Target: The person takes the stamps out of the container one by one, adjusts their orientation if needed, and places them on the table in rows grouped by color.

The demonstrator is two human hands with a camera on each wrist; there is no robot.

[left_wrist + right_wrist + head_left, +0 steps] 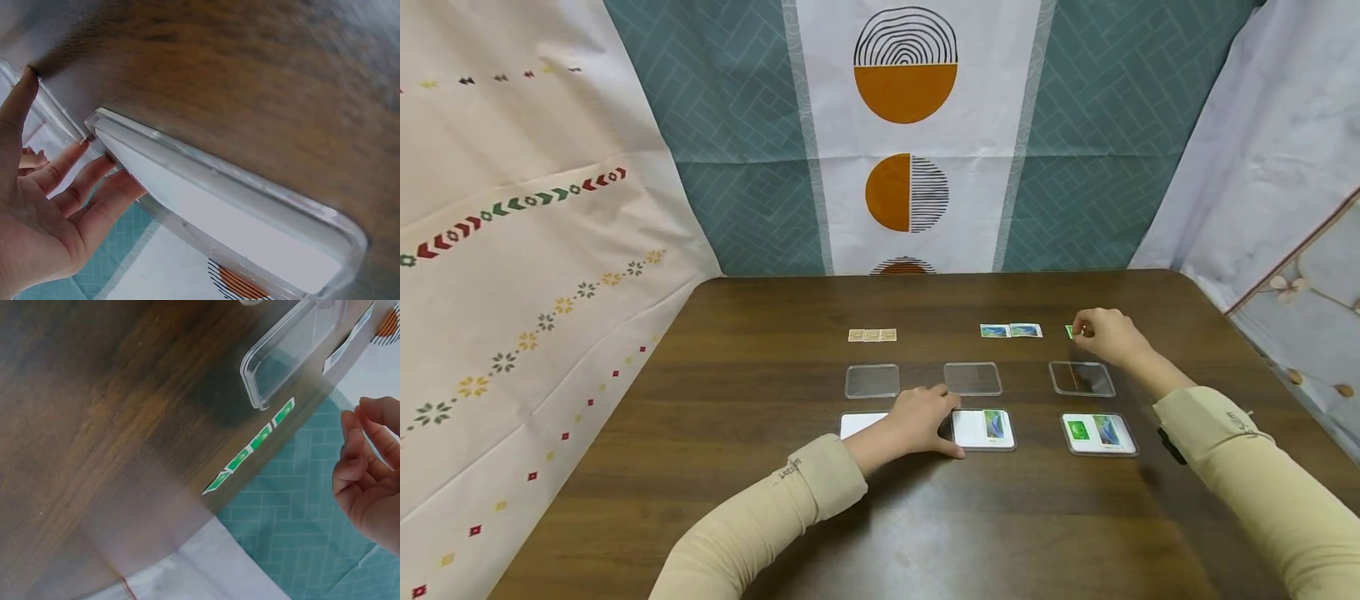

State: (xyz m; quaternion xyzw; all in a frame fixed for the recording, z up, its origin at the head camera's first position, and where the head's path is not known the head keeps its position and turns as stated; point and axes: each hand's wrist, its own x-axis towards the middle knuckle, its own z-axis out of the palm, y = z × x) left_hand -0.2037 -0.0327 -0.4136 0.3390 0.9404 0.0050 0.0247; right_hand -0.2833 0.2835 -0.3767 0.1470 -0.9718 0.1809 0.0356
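Thumb and index finger of my left hand [917,421] rest at the near and far edges of the middle clear plastic case [976,431], gripping its left end. A white card with a blue-green stamp [994,425] lies in that case. The left case [225,219], with a plain white insert, is partly hidden by this hand in the head view. At the back right, my right hand [1108,335] hovers over a row of small green stamps [259,437]. Its thumb and index fingertips are close together, with nothing visible between them in the right wrist view.
Three clear lids [872,381] lie in a row behind the cases. Farther back are a strip of brown stamps [872,335] and a pair of blue stamps [1011,331]. The right case [1099,435] holds a card with a green and a blue stamp.
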